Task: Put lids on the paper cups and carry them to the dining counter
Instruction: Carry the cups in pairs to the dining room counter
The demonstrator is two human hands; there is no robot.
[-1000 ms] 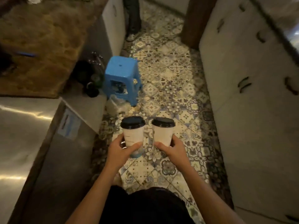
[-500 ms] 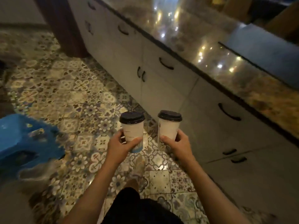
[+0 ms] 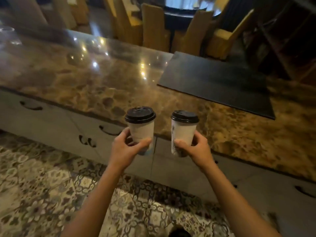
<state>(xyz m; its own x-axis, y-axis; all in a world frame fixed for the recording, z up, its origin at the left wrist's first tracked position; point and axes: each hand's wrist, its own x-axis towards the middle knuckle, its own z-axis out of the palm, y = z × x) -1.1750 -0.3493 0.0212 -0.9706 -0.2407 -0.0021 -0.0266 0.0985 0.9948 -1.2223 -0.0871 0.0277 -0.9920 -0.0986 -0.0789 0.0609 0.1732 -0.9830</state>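
Observation:
I hold two white paper cups upright, each capped with a black lid. My left hand (image 3: 126, 150) grips the left cup (image 3: 141, 132) around its lower half. My right hand (image 3: 196, 149) grips the right cup (image 3: 183, 132) the same way. Both cups hang in the air at the near edge of the brown marble dining counter (image 3: 82, 82), the left one over the cabinet fronts and the right one just over the counter's edge. The two cups are apart and level with each other.
A black rectangular mat (image 3: 217, 82) lies on the counter at the right. White cabinet doors with dark handles (image 3: 56, 127) run under the counter. Patterned floor tiles (image 3: 42, 194) lie below. Yellow chairs (image 3: 153, 26) and a table stand beyond the counter.
The view has swung from the floor and the blue stool round to face the counter. Both hands have kept their cups and carried them up to the counter's edge.

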